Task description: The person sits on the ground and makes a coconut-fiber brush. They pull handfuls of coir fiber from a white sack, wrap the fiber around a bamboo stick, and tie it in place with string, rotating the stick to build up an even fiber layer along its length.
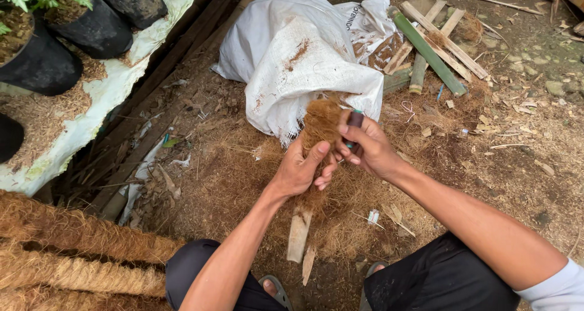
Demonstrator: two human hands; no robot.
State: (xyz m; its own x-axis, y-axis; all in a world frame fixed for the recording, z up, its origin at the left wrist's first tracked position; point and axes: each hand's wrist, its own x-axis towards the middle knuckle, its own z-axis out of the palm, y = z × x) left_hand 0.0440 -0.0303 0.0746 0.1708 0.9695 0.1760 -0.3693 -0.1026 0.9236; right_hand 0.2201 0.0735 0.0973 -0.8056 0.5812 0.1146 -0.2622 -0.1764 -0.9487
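Note:
My left hand (299, 167) grips a clump of brown coconut fibre (321, 121) that stands upright above the fist. My right hand (368, 147) is beside it, fingers closed around a small dark cylindrical object with a green tip (354, 119), held against the fibre's right side. Both hands are over a mat of loose fibre (237, 177) on the ground, in front of a white woven sack (298, 49).
Black plant pots (97, 25) stand on a white sheet at top left. Fibre-wrapped poles (73, 238) lie at bottom left. Green bamboo (429, 52) and wood slats (447, 34) lie behind the sack. A short wooden piece (298, 235) lies between my knees.

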